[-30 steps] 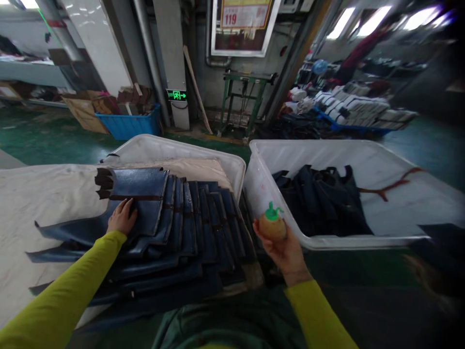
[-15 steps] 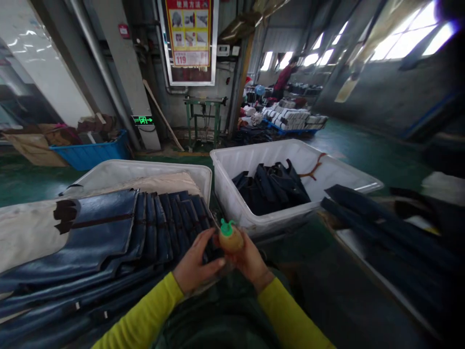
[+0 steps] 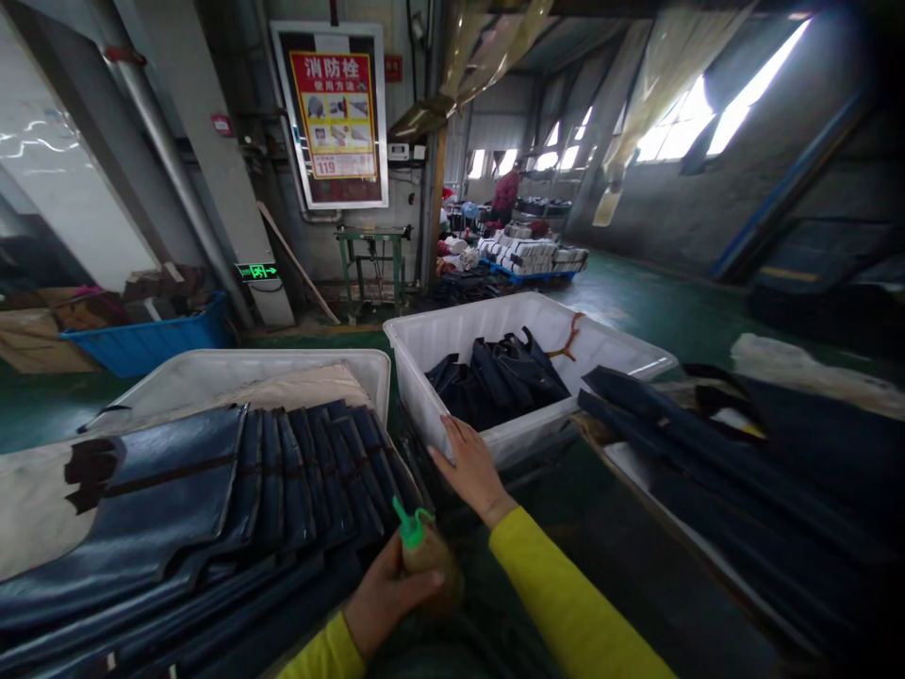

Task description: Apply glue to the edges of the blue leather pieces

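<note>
My left hand (image 3: 388,594) is wrapped round a squeeze bottle (image 3: 433,566) with a green spout and cap, its body yellowish and blurred by motion. My right hand (image 3: 470,469) is stretched out with its fingers extended, reaching to the near corner of a white plastic bin (image 3: 523,438); whether it touches the rim I cannot tell. Inside that bin lie several dark blue pieces (image 3: 505,372) in a heap. To the left of my hands, overlapping dark blue panels (image 3: 190,471) with brown strips are fanned out in a row.
A second white bin (image 3: 283,363) stands behind the panels. More dark blue pieces (image 3: 707,453) lie on a surface at the right. A blue bin (image 3: 156,339), a green metal stand (image 3: 373,264) and a person (image 3: 505,193) beside stacked white bundles (image 3: 527,253) are farther off.
My right hand has let go of the bottle and moved forward to the bin's corner. My left hand has lowered with the bottle. The view has turned to the right.
</note>
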### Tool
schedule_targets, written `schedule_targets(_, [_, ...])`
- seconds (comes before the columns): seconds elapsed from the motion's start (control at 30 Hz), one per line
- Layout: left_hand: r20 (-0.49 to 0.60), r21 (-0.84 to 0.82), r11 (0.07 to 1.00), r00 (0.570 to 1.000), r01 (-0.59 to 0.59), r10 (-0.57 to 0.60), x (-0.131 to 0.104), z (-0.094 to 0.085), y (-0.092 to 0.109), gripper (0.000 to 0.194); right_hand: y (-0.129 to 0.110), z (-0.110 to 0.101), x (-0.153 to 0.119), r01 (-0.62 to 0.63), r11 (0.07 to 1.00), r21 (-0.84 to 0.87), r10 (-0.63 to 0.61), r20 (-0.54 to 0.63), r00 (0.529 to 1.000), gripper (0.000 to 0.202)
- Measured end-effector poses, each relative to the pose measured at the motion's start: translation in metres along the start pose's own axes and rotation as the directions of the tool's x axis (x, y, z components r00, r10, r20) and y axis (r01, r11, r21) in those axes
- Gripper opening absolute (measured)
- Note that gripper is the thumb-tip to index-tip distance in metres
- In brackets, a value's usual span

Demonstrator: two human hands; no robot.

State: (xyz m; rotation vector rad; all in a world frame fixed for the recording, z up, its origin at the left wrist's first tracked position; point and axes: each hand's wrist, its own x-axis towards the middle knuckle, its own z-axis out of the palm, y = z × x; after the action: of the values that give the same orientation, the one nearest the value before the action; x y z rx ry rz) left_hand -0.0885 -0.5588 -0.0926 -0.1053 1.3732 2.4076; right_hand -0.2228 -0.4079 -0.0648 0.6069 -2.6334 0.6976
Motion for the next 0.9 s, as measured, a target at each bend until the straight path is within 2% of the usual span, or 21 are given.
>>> schedule_targets(0.07, [0.052,0.020,0.999,0.998,0.046,-0.047,-0.003,-0.001,-0.014,0.066,0.011,0.010,0.010,-0.013,0.987,-0.161,0.018,0.027,0.999,0.047])
schedule_targets(0.17, [0.085,0.073,0.994,0.993,0.078,-0.084,-0.004,-0.005,-0.027,0.074,0.024,0.020,0.017,-0.059,0.949,-0.310,0.077,0.048,0.996,0.042])
schedule_targets(0.37, [0.033,0.048,0.996,0.996,0.076,-0.078,-0.004,-0.012,-0.034,0.075,0.044,0.016,0.020,-0.069,0.923,-0.378,0.101,0.067,0.993,0.044])
schedule_targets(0.47, [0.004,-0.034,0.995,0.995,0.097,-0.096,-0.011,-0.012,-0.036,0.076,0.063,0.008,0.022,-0.109,0.912,-0.395,0.141,0.053,0.989,0.045])
schedule_targets(0.6, [0.035,-0.077,0.988,0.990,0.136,-0.134,-0.017,-0.011,-0.038,0.077,0.095,-0.012,0.016,-0.173,0.870,-0.462,0.208,0.027,0.978,0.041])
schedule_targets(0.77, [0.088,-0.059,0.991,0.990,0.118,-0.113,-0.010,-0.011,-0.045,0.073,0.129,-0.040,-0.008,-0.220,0.789,-0.574,0.258,-0.016,0.966,0.042])
schedule_targets(0.9, [0.093,-0.061,0.990,0.988,0.125,-0.119,-0.005,-0.010,-0.052,0.073,0.142,-0.052,-0.025,-0.254,0.751,-0.609,0.302,-0.024,0.953,0.042])
